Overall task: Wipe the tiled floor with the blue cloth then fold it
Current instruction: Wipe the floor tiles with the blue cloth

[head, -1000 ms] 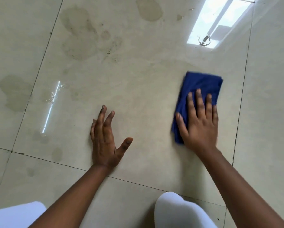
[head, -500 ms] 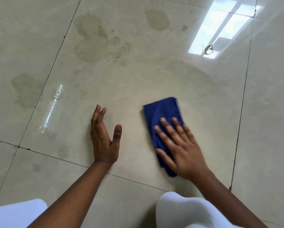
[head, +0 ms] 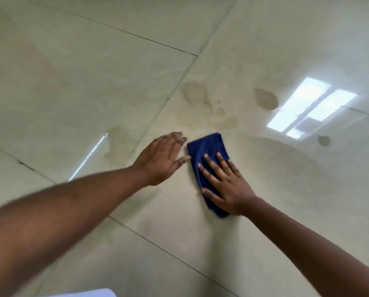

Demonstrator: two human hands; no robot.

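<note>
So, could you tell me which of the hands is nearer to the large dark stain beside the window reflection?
Right. The right hand presses the blue cloth below the stain; the left hand lies farther left.

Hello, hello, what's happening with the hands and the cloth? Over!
Right hand flat, pressing folded blue cloth on tiled floor. Left hand open beside it. Brownish stains just ahead.

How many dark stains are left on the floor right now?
About 5, faint edges make it uncertain: a large stain beyond the blue cloth, small blotches beside it, one near the window reflection, one far right, one past the left hand.
</note>
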